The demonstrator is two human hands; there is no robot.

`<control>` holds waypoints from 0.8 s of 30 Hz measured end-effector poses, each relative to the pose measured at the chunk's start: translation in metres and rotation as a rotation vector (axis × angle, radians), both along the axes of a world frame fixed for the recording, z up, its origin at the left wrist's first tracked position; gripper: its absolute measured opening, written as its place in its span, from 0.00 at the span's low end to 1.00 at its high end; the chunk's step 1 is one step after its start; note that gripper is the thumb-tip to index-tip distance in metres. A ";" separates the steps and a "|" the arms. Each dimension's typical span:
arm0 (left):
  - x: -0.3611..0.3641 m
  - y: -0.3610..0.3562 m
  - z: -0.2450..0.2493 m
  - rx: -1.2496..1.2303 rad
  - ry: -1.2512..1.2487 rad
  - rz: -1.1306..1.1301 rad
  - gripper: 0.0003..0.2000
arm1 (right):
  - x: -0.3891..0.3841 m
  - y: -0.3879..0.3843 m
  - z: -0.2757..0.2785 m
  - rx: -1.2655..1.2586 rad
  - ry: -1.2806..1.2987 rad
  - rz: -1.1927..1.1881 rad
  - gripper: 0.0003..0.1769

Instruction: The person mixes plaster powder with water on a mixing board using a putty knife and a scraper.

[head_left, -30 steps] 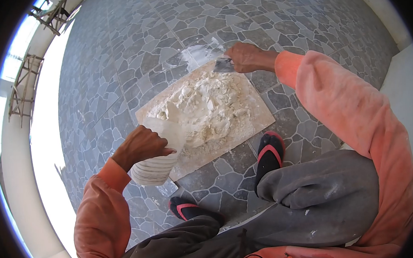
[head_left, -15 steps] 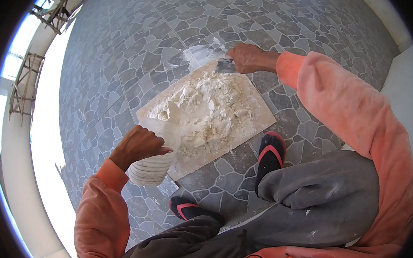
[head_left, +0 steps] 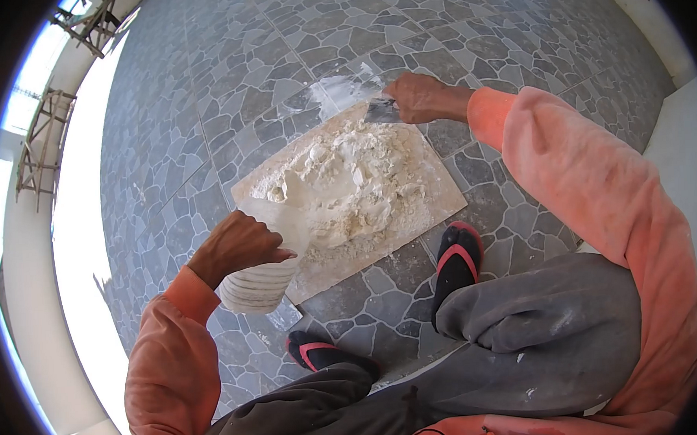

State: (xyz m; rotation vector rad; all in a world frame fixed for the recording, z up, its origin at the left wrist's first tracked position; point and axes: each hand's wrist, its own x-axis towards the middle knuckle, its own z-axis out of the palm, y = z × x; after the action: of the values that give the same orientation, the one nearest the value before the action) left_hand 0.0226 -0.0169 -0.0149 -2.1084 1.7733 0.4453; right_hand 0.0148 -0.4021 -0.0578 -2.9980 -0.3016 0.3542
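Observation:
My left hand (head_left: 239,244) is closed on the rim of a whitish ribbed container (head_left: 256,288), tilted at the left edge of a board. Pale liquid (head_left: 284,218) shows at its mouth, over the powder. A heap of white powder (head_left: 354,178) with lumps lies on the light board (head_left: 442,199). My right hand (head_left: 421,98) grips a flat metal scraper (head_left: 381,111), whose blade is at the board's far edge. The scraper's handle is mostly hidden by the fingers.
Grey stone-patterned tiles (head_left: 238,73) surround the board, with a white smear (head_left: 342,90) beyond it. A metal plate (head_left: 284,315) lies near my left foot (head_left: 324,353). My right foot (head_left: 457,261) stands by the board's near right edge. Wooden scaffolding (head_left: 44,147) is at far left.
My left hand and the container have shifted very slightly to the right. The right hand and scraper are almost unmoved.

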 end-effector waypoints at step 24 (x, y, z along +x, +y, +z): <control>-0.004 -0.009 0.005 0.003 0.014 -0.012 0.28 | -0.001 -0.001 -0.004 0.014 -0.051 0.011 0.18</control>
State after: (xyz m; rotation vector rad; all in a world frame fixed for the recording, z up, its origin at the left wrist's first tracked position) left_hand 0.0189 -0.0255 -0.0097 -2.0968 1.7908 0.4600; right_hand 0.0134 -0.4026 -0.0614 -2.9963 -0.3238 0.2757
